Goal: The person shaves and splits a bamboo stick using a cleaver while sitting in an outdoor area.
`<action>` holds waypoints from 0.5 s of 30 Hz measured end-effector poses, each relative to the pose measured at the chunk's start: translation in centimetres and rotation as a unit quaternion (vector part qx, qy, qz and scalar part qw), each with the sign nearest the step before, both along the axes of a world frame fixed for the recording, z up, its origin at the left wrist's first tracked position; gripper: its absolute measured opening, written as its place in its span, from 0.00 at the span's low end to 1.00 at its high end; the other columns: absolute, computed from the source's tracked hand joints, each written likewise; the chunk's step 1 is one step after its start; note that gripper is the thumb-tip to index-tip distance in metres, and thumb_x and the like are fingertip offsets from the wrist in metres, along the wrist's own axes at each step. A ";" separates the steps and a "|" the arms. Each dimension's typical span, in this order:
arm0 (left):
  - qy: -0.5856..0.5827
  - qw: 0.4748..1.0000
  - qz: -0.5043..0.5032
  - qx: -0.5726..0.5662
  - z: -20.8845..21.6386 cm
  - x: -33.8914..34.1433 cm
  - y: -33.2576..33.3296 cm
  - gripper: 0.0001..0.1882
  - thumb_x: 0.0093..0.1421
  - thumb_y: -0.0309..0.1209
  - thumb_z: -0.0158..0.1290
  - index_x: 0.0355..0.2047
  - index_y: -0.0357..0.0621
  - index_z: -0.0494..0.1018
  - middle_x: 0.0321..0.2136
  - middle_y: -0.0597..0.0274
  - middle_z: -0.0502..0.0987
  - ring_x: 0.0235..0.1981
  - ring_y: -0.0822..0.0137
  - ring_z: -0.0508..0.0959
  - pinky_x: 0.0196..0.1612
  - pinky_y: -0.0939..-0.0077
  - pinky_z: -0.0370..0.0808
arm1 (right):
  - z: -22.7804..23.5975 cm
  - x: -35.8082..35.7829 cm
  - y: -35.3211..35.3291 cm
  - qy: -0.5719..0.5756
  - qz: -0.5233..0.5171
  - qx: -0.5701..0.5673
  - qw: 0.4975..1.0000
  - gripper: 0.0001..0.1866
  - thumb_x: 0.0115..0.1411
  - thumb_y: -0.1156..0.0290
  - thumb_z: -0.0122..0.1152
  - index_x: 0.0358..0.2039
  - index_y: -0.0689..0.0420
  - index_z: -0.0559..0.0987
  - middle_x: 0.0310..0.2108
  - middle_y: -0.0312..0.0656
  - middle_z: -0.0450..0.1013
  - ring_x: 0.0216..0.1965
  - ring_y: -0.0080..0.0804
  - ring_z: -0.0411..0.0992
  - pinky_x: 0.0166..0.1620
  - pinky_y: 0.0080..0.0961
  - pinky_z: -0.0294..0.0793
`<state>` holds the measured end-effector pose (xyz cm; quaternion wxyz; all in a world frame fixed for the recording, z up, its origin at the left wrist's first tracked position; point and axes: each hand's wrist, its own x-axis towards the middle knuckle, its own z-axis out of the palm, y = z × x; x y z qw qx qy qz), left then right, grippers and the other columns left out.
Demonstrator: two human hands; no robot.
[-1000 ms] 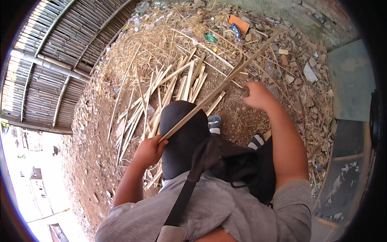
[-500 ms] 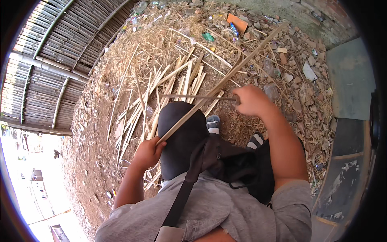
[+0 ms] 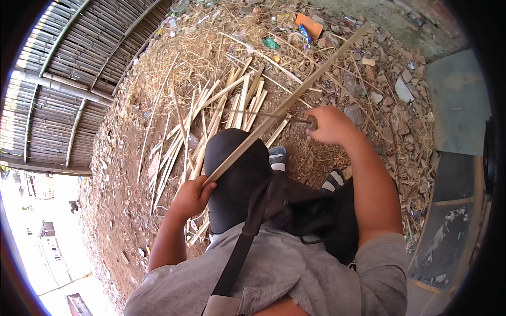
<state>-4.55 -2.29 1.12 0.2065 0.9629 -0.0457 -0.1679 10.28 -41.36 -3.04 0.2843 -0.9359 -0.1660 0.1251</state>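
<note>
A long, narrow bamboo strip [image 3: 305,87] slants from my left hand [image 3: 194,198] across my left knee [image 3: 236,150] toward the far right. The left fingers are closed round its near end, with the thumb on top. My right hand [image 3: 331,125] is shut on the handle [image 3: 313,124] of a knife with a long thin blade. That blade [image 3: 251,112] points left and meets the strip just beyond the knee; motion blurs it, so I cannot tell how deep it sits. Several pale split strips [image 3: 243,100] lie heaped on the ground past the knee.
A bamboo wall [image 3: 63,105] rises at the left. Dry straw [image 3: 153,68] and stony rubble [image 3: 387,105] cover the ground, with an orange slab [image 3: 309,25] far off. Grey panels [image 3: 456,105] stand at the right. My sandalled feet [image 3: 278,158] are below me.
The knife has swung: its blurred tip is farther away and to the right. My right hand has shifted slightly away from me. The left hand keeps its hold, and the strip has tilted a little.
</note>
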 end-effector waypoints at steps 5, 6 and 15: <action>0.011 0.999 0.031 -0.033 0.1 0.3 0.1 0.18 0.67 0.42 0.53 0.30 0.37 0.73 0.21 0.42 0.76 0.27 0.41 0.78 0.31 0.53 0.72 | -1.7 0.8 -1.4 0.001 -0.053 -0.003 0.999 0.24 0.52 0.65 0.69 0.49 0.63 0.80 0.39 0.57 0.79 0.41 0.52 0.78 0.47 0.39 0.76; 0.011 0.999 0.030 -0.031 0.1 0.3 0.0 0.18 0.67 0.42 0.53 0.30 0.37 0.73 0.21 0.42 0.76 0.27 0.41 0.78 0.31 0.53 0.72 | -1.6 0.4 -1.1 -0.014 -0.054 0.014 0.998 0.24 0.52 0.65 0.70 0.48 0.63 0.80 0.38 0.57 0.79 0.41 0.52 0.78 0.47 0.40 0.76; -0.134 0.977 0.040 0.158 -1.4 -1.9 -1.6 0.22 0.67 0.46 0.51 0.49 0.40 0.70 0.32 0.46 0.81 0.31 0.41 0.81 0.35 0.49 0.77 | -0.3 -0.6 -0.4 -0.053 -0.020 -0.005 0.998 0.22 0.53 0.60 0.71 0.45 0.59 0.80 0.32 0.53 0.79 0.39 0.54 0.77 0.42 0.44 0.76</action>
